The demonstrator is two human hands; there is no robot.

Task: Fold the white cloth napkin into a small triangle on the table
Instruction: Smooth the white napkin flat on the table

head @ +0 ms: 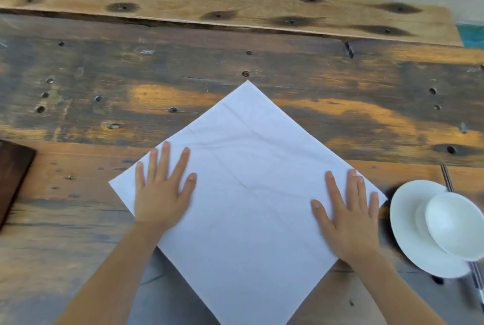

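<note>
Napkin flat, pre-fold smoothing.
White napkin point(248, 193) lies unfolded as a diamond on the table point(78, 219); left hand point(163, 191) and right hand point(348, 214) press flat, fingers spread, gripping nothing. Next: probably pinch one corner, fold diagonally.

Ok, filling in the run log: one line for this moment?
stage: napkin flat, unfolded, diamond | left hand flat on left corner | right hand flat on right corner | bowl on plate at right
</note>
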